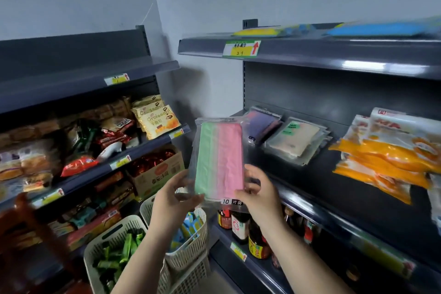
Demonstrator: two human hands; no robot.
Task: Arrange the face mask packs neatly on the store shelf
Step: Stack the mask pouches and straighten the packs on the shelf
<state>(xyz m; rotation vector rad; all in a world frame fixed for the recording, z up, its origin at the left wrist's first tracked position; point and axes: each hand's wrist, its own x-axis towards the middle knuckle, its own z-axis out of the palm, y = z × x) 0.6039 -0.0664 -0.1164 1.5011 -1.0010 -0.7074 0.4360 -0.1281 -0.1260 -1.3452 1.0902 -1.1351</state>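
I hold a clear pack of green and pink face masks (218,160) upright in front of the dark shelf (358,200). My left hand (171,198) grips its lower left edge and my right hand (259,191) grips its lower right corner. Behind the pack, at the shelf's left end, lies a dark purple mask pack (261,124). A small stack of beige mask packs (296,141) lies just to its right, tilted and fanned out.
Orange and white packets (386,157) fill the same shelf's right side. Sauce bottles (241,227) stand on the shelf below. White baskets (114,248) of snacks sit low at the left, under a snack rack (95,131). Blue packs (381,30) lie on the top shelf.
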